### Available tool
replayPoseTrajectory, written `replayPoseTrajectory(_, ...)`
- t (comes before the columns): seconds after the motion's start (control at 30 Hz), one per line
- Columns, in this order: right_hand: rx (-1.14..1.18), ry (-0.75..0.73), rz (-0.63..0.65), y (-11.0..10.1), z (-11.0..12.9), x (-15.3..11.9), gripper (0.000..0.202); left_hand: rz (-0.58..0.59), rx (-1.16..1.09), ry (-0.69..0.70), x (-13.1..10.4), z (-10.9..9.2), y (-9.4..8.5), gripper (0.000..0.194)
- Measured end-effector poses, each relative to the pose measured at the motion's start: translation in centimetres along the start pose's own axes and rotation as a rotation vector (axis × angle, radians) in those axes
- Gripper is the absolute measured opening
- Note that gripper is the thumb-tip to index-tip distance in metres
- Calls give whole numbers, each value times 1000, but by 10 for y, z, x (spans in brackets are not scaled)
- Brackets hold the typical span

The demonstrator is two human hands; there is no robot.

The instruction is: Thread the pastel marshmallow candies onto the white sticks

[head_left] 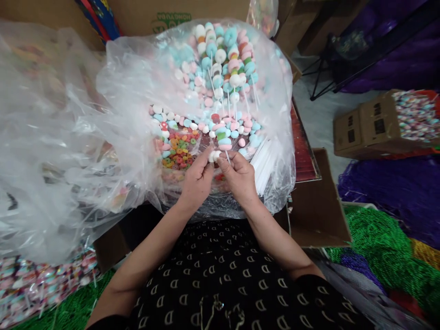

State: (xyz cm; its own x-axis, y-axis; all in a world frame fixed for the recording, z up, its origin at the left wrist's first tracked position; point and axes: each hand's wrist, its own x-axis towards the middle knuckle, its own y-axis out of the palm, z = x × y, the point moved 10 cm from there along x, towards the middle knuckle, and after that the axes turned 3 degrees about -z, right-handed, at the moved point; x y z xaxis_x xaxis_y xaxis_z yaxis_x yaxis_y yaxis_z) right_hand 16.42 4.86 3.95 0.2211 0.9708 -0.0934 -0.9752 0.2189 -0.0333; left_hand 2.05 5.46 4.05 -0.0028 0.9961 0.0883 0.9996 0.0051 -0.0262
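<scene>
My right hand point(239, 176) pinches the white stick of a candy skewer point(224, 141), which points away from me. Blue, pink, green and red pieces are threaded on it. Close beside the stick, my left hand point(200, 174) has its fingers closed on white marshmallows point(213, 156). Whether these touch the stick I cannot tell. Loose pink, blue and white marshmallows point(208, 101) lie beyond my hands. Ring-shaped gummies point(179, 149) in several colours are heaped by my left hand. White sticks point(263, 162) lie in a bundle to the right of my right hand.
Several finished-looking skewers point(234, 64) rest on the marshmallows at the back. Clear plastic sheeting point(79, 119) surrounds the work surface and bulges on the left. An open cardboard box point(318, 206) stands at the right. Green beads point(381, 243) and a carton of wrapped sweets point(362, 128) lie farther right.
</scene>
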Motion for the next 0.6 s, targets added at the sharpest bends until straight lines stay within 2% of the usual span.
replayPoseTrajectory(0.17,26,105,72,5,-10,-5,30,46,-281,-165,0,15,9,43)
replayPoseTrajectory(0.27,79,148,123,11,-12,-6,32,13,-376,-208,1,15,8,38)
replayPoseTrajectory(0.33,113,162,141,13,-12,-7,33,-22,-379,-217,2,16,6,37)
replayPoseTrajectory(0.47,118,88,26,2,-4,-3,32,-58,-305,-250,2,19,2,38)
replayPoseTrajectory(0.6,17,27,28,3,-4,1,26,-31,-138,-175,1,5,-2,36)
